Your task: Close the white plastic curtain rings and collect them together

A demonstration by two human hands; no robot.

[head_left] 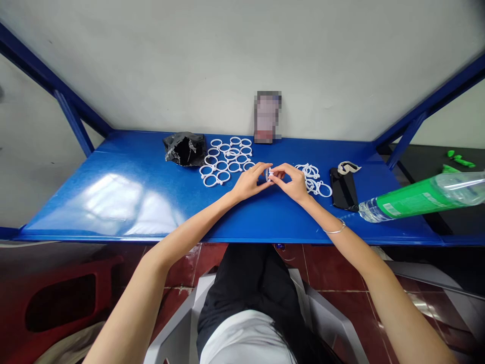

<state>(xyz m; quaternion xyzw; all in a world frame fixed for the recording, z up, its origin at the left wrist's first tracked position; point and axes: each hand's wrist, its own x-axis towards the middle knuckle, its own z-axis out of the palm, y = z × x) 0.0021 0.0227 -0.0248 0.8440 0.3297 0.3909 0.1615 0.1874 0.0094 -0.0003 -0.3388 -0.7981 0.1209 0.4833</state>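
Observation:
Between the fingertips of both hands, above the blue tabletop (242, 222), is a small white plastic ring (267, 175), seen nearly edge-on. My left hand (247, 183) has its thumb and fingers closed around one side of it. The fingers of my right hand (294, 183) pinch the other side, at a small white part. To the left lie several white plastic rings (229, 158), many joined in pairs. More white rings (312, 172) lie in an overlapping heap just beyond my right hand, which partly hides them.
A crumpled black plastic bag (185, 150) gapes at the back left. A blurred upright phone-like object (267, 117) leans against the wall. To the right are a black phone (344, 189), a white curved item (347, 168) on its edge and a green-labelled bottle (417, 197).

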